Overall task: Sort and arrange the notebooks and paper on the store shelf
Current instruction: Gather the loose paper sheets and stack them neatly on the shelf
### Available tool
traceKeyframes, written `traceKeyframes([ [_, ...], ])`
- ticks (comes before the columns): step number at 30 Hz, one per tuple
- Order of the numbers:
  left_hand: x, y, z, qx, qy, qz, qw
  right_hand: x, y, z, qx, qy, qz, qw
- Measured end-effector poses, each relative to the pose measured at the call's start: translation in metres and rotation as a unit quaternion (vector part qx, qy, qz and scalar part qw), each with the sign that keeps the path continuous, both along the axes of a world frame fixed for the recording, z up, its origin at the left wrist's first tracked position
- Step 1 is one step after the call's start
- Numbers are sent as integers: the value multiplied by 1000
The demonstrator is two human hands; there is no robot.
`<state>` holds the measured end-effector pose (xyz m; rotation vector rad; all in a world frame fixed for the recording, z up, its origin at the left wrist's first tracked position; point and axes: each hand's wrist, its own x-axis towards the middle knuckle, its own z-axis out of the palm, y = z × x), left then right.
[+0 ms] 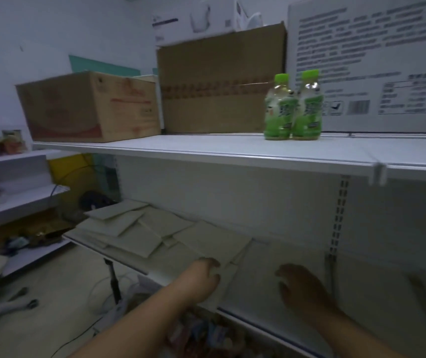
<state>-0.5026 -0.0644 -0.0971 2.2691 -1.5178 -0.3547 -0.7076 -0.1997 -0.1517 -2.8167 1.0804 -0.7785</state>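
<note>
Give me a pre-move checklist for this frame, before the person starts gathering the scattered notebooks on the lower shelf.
1. Left hand has a grip on the nearest notebook: ok, fingers on its front edge.
2. Right hand free: ok, resting on bare shelf.
3. Notebooks already in a neat stack: not ok, overlapping and askew.
4. Clear space right of the pile: ok.
5. Notebook count: cannot tell, blurred.

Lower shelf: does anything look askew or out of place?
Yes. The notebooks lie scattered at different angles, overlapping instead of stacked. The left hand grips one at the pile's right end; the right hand rests on bare shelf.
</note>
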Motion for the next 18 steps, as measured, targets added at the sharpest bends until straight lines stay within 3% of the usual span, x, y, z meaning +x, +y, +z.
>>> traceKeyframes([
  [3, 47, 25, 2, 2, 19, 5, 1000, 83, 11, 4, 111, 87, 13, 990],
  [9, 107, 45, -11, -45, 127, -7, 991, 167, 4, -10, 178, 110, -18, 978],
  [14, 133, 42, -31, -78, 267, -3, 960, 182, -3, -23, 58, 129, -58, 988],
  [16, 136, 36, -32, -95, 337, 9, 937, 181, -1, -16, 29, 77, -80, 993],
  [18, 136, 26, -28, -114, 462, 47, 878, 182, 0, -6, -11, -31, -104, 994],
])
